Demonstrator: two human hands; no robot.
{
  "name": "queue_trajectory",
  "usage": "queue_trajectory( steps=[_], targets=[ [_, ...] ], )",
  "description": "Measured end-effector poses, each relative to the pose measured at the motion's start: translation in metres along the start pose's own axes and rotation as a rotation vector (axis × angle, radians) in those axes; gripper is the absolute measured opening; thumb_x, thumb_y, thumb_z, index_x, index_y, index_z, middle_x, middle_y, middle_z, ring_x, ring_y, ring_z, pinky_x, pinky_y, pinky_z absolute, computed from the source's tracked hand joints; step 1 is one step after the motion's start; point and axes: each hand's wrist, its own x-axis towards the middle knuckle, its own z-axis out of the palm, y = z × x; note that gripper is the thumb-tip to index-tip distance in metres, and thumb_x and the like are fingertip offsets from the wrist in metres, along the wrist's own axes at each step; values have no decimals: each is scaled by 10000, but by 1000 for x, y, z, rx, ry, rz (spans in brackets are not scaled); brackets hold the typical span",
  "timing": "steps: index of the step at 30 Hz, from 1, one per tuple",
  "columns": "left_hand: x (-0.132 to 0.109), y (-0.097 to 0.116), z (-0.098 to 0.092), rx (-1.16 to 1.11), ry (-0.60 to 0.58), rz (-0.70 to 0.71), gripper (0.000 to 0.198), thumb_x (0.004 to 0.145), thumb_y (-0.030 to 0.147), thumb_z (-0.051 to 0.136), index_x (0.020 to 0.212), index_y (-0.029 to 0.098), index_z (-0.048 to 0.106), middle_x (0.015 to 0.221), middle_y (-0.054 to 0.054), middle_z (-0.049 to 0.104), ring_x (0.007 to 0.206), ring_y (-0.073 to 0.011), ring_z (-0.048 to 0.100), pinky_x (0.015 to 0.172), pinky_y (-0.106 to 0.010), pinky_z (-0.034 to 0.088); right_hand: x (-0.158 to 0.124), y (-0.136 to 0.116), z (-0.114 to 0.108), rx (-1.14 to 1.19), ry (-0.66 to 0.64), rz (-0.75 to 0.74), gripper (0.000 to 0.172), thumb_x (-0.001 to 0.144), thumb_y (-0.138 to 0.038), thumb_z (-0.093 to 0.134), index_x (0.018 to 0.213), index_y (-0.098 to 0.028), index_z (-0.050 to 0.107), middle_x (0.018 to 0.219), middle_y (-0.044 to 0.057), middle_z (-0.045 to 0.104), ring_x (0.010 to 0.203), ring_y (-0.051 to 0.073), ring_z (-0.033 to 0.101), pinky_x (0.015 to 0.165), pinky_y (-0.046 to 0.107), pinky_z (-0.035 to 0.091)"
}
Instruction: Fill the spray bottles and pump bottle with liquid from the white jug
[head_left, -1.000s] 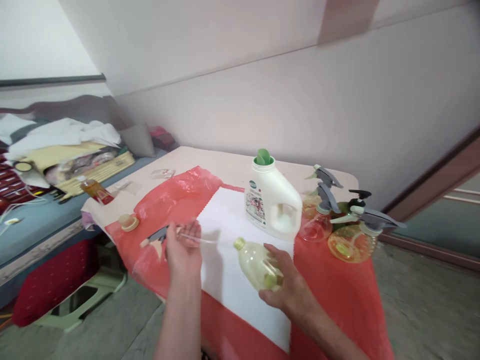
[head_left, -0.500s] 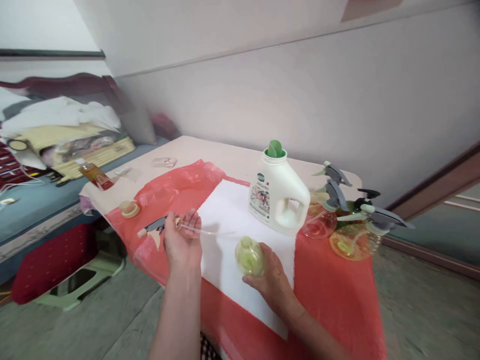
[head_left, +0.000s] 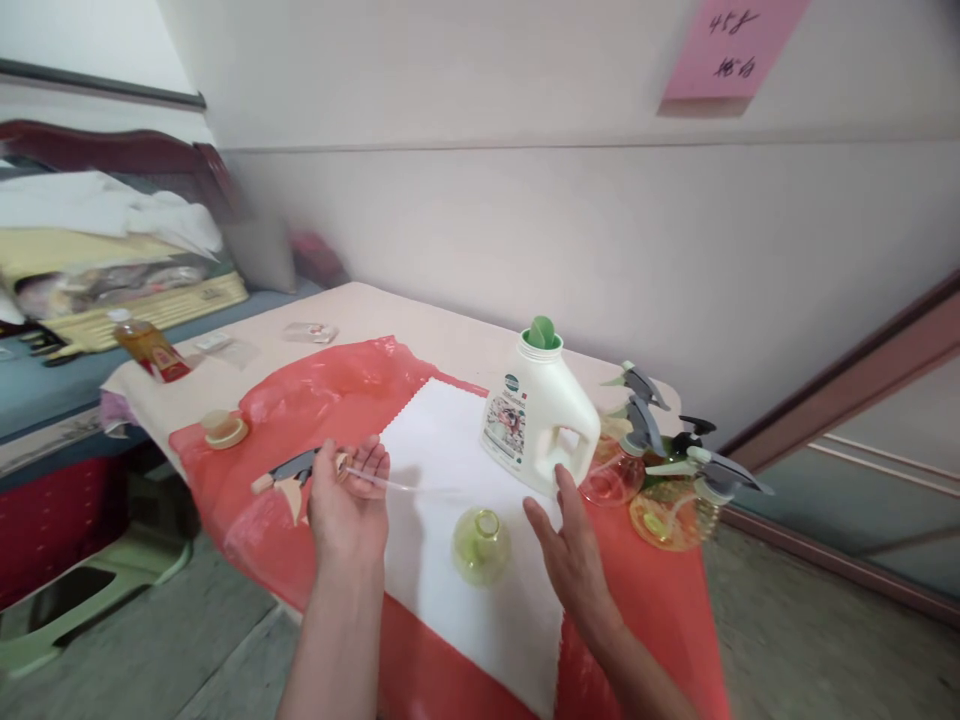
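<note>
My left hand [head_left: 350,500] holds a spray nozzle [head_left: 289,472] with a grey body and beige trigger, its thin clear tube pointing right over a white cloth [head_left: 424,430]. A yellow-green clear bottle [head_left: 481,547] stands uncapped on that cloth. My right hand [head_left: 571,545] is open to the right of the bottle, fingers apart and holding nothing. Just beyond its fingertips stands a large cream jug [head_left: 536,410] with a handle and a printed label. A green scoop-like piece [head_left: 541,332] sits in the jug's mouth.
Several spray bottles, among them a red one [head_left: 613,475] and an amber one [head_left: 664,520], stand at the right. A red plastic sheet [head_left: 345,385] covers much of the table. A beige cap [head_left: 223,428] and an amber drink bottle [head_left: 150,347] are at the left. A stool is below.
My right hand has let go of the yellow-green bottle, now standing on the cloth, and moved up and right toward the jug. My left hand still holds the spray nozzle.
</note>
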Motion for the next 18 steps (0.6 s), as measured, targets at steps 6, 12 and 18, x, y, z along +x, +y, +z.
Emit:
queue_trajectory(
  steps=[6, 12, 18],
  targets=[
    [-1, 1, 2, -17, 20, -17, 200, 838, 331, 590, 721, 189, 513, 770, -29, 661, 747, -134, 640, 794, -280, 514, 84, -29, 29, 50, 185, 18, 849, 686, -513, 714, 1362, -100, 412, 1324, 202, 563, 1195, 322, 555, 1030, 453, 431],
    [-1, 6, 3, -48, 30, -10, 198, 841, 314, 584, 712, 185, 507, 753, -39, 660, 726, -138, 639, 776, -276, 509, 84, -58, 24, 82, 258, 63, 722, 508, -496, 826, 1078, -100, 628, 1049, 198, 707, 1008, 360, 655, 950, 470, 490],
    [-4, 3, 2, -39, -3, 2, 205, 825, 325, 603, 709, 182, 514, 766, -50, 671, 710, -140, 641, 758, -271, 509, 15, -106, -30, 139, 196, 11, 620, 489, -504, 838, 964, -134, 688, 953, 147, 737, 867, 318, 693, 798, 440, 576]
  ],
)
